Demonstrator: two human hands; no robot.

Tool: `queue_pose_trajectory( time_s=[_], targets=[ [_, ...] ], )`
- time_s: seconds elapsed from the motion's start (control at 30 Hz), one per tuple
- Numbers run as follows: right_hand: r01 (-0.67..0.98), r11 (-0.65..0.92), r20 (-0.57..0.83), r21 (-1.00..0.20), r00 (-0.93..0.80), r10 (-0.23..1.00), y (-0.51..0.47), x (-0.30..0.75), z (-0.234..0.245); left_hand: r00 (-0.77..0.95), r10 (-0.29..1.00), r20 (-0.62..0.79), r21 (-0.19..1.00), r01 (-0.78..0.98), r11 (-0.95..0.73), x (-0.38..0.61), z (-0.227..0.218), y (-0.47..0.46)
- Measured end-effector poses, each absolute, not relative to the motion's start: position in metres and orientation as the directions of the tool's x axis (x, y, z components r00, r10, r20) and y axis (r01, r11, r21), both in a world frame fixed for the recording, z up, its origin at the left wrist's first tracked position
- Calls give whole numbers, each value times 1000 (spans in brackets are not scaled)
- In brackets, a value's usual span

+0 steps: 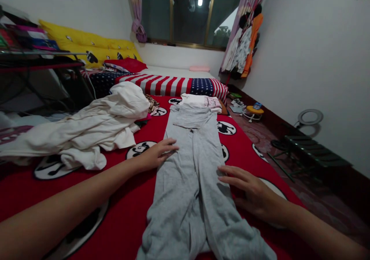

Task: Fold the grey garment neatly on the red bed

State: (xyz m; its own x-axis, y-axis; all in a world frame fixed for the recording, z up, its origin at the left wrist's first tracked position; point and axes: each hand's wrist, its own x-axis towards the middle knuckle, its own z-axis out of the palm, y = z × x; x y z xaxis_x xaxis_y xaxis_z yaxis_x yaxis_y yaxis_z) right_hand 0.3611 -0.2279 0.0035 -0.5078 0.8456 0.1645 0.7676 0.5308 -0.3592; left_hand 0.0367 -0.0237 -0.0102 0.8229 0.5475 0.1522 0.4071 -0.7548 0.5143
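Lower centre: light-grey cloth trousers [180, 167] lying on red patterned cloth [124, 213]; left hand [158, 154] and right hand [252, 190], grips spread, at opposite edges.

Can read no words, numbers, brands or signs. Cannot make out any lettering in the pinkish print [212, 102] on the white garment [192, 98] near twelve o'clock, nor on the purple and blue items [40, 40] toward ten o'clock, too dim and blurred.
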Motion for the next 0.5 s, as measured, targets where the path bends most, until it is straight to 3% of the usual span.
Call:
queue_pose_trajectory(
  time_s=[0.2, 0.37, 0.5],
  targets=[
    [697, 613, 128, -373, -615, 778, -228, 335, 0, 931, 361, -51, 555, 327, -765, -18, 12, -83],
    [661, 581, 64, -474, -632, 772, -211, 319, 1, 957, 281, 73, 502, 208, -839, -10, 8, -103],
    [681, 415, -20, -604, -533, 846, -229, 300, 36, 964, 237, 124, 639, 105, -762, -7, 23, -125]
  ],
)
